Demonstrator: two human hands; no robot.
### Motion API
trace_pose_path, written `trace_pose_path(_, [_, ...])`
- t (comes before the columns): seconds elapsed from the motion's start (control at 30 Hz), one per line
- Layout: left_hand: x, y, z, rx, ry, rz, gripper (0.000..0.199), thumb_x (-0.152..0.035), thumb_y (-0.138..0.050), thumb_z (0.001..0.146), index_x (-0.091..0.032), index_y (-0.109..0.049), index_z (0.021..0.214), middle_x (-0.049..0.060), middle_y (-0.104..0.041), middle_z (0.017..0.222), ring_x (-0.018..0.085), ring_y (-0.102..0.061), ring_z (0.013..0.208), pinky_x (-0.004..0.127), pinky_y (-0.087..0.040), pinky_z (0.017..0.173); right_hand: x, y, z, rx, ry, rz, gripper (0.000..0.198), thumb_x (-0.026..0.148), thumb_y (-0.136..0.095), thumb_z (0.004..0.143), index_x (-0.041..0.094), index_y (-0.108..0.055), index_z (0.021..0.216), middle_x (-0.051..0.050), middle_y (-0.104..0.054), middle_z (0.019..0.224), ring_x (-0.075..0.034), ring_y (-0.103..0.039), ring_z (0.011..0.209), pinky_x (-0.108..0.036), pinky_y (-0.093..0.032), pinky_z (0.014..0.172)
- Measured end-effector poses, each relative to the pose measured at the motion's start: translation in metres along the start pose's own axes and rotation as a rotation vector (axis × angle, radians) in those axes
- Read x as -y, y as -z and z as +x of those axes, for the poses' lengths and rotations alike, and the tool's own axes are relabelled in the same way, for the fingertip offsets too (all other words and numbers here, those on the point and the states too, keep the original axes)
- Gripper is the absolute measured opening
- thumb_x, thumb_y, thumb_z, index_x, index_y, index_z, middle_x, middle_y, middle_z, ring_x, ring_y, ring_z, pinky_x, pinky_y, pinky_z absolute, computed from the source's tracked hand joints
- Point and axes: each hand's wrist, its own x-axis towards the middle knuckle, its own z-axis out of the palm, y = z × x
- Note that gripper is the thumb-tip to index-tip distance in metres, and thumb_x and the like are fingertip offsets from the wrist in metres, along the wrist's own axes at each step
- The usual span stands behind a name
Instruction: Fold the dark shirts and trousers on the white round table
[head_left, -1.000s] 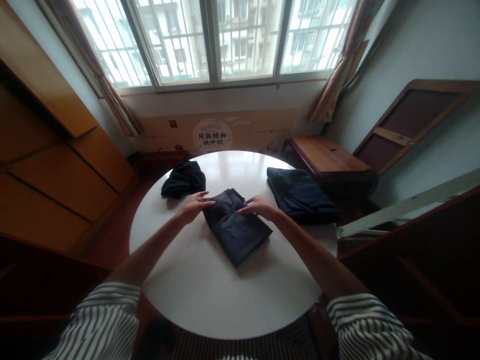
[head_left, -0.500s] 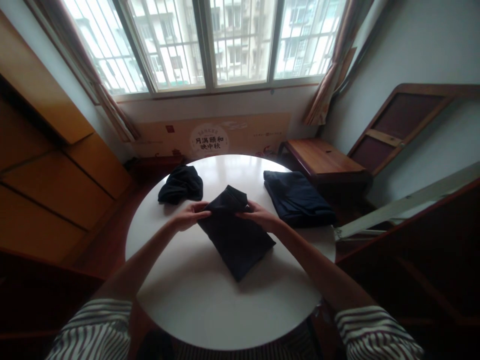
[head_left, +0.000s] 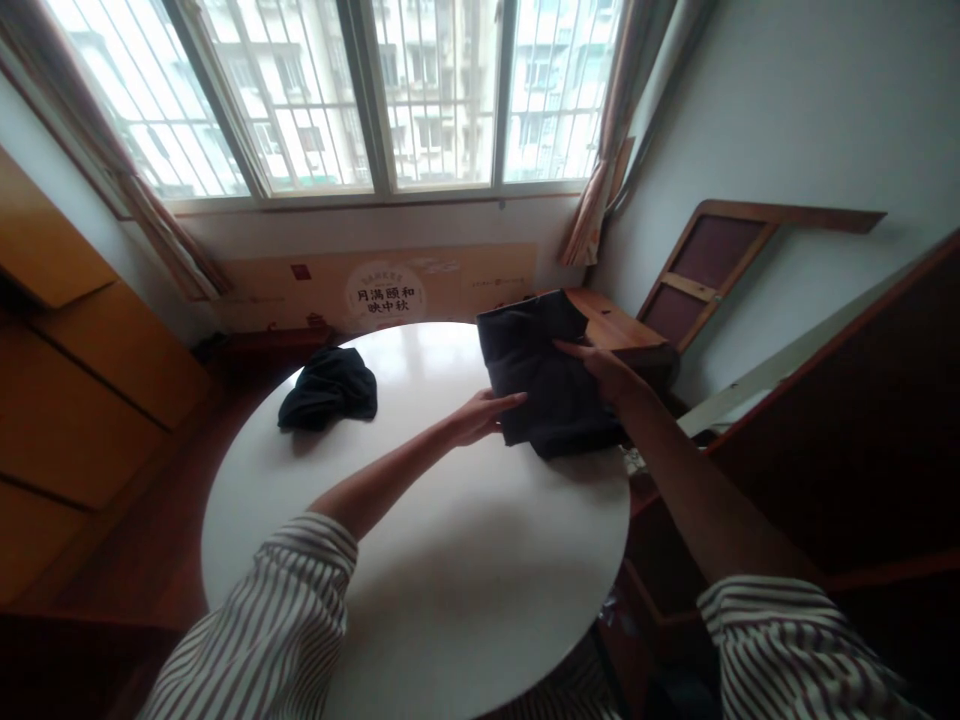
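Dark cloth (head_left: 534,365) touches left hand (head_left: 478,417) and right hand (head_left: 606,372); banner (head_left: 386,290) reads “月滿頤和映中秋”.

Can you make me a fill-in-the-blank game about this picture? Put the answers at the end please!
1. The round table is the colour ____.
2. The left hand and the ____ hand touch the folded dark cloth.
3. In the picture, the crumpled dark cloth lies to the ____ of the folded one.
4. The sleeves are patterned with ____.

Answers: white; right; left; stripes.
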Motion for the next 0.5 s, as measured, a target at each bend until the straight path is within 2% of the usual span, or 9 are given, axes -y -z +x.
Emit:
trace_pose_path(0.1, [0.018,-0.035,0.025,-0.034,0.073,-0.102,0.045,-0.033,-0.082,0.077,-0.008,-0.065,0.11,0.016,-0.073,0.103,0.022,-0.073,0.081,0.035,-0.062,0.073,0.006,0.03,0.019,-0.06,-0.147,-0.079,0.026,0.031,-0.064,0.091,0.009,-0.066,0.103,-0.011,-0.074,0.081,-0.02,-0.07,0.068,-0.033,-0.057,0.065])
trace_pose_path(0.2, [0.035,-0.054,0.04,-0.128,0.138,-0.169,0.034,-0.026,-0.081,0.078,-0.004,-0.064,0.098,0.016,-0.072,0.093,0.02,-0.074,0.073,0.03,-0.062,0.07,-0.003,0.047,0.03,-0.073,-0.216,-0.137,0.028,0.032,-0.066,0.09,0.006,-0.065,0.101,-0.012,-0.073,0.072,-0.019,-0.068,0.058,-0.031,-0.056,0.059])
trace_pose_path(0.27, [0.043,-0.059,0.044,-0.179,0.15,-0.194,0.031,-0.022,-0.083,0.076,-0.004,-0.064,0.092,0.015,-0.072,0.09,0.02,-0.073,0.072,0.029,-0.063,0.071,-0.015,0.053,0.033,-0.065,-0.254,-0.17,0.033,0.034,-0.071,0.086,0.007,-0.063,0.104,-0.011,-0.073,0.07,-0.019,-0.067,0.054,-0.032,-0.057,0.056])
trace_pose_path(0.37, [0.048,-0.059,0.044,-0.216,0.175,-0.17,0.033,-0.021,-0.085,0.073,-0.004,-0.065,0.092,0.013,-0.072,0.086,0.02,-0.073,0.068,0.029,-0.063,0.069,-0.032,0.059,0.038,-0.04,-0.291,-0.22,0.042,0.037,-0.075,0.083,0.009,-0.06,0.111,-0.01,-0.073,0.07,-0.02,-0.067,0.052,-0.034,-0.058,0.054])
trace_pose_path(0.5, [0.049,-0.059,0.04,-0.244,0.255,-0.053,0.032,-0.027,-0.08,0.079,-0.001,-0.065,0.092,0.014,-0.072,0.073,0.019,-0.072,0.059,0.023,-0.06,0.058,-0.043,0.067,0.047,-0.007,-0.278,-0.309,0.042,0.038,-0.074,0.084,0.011,-0.059,0.113,-0.009,-0.073,0.071,-0.023,-0.07,0.058,-0.038,-0.06,0.057])
